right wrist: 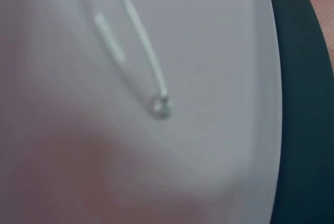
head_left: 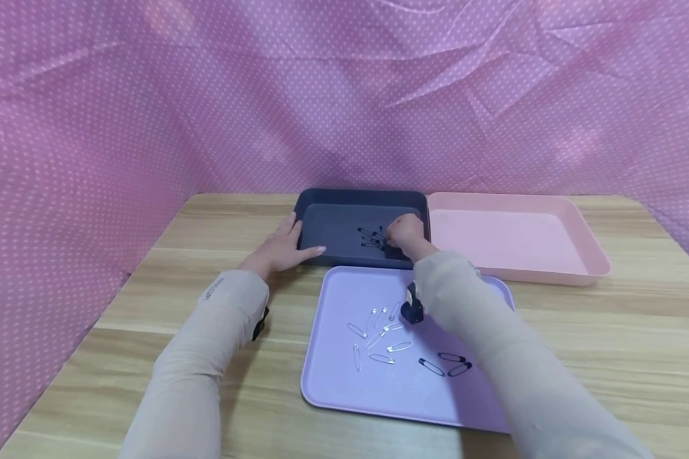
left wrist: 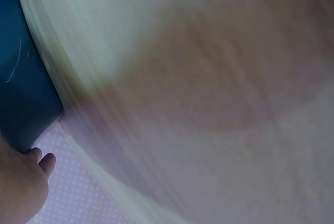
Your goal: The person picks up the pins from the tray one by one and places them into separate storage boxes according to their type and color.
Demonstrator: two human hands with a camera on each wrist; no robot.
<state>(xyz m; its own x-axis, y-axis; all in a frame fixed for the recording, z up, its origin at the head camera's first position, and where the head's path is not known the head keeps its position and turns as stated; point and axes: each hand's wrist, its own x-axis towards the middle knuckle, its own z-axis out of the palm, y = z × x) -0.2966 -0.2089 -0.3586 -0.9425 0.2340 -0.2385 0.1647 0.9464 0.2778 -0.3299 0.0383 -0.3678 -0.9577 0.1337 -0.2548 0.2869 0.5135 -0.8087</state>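
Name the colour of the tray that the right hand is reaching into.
Dark navy blue tray; the right hand is inside it. Best seen in the head view.

Both arms stretched forward, sleeved in pale beige down to the wrists. Left hand (head_left: 281, 250) laid flat, palm down, fingers straight and held together, pointing forward and a little to the right, thumb spread out toward the right. Seen also at the lower left corner of the left wrist view (left wrist: 21, 185), only fingertips and part of the palm showing. Right hand (head_left: 404, 234) reached further forward, knuckles up, fingers curled downward and bunched at the tips; whether anything sits between them cannot be told. Right forearm angled in from the lower right, a small black device strapped beneath the wrist.
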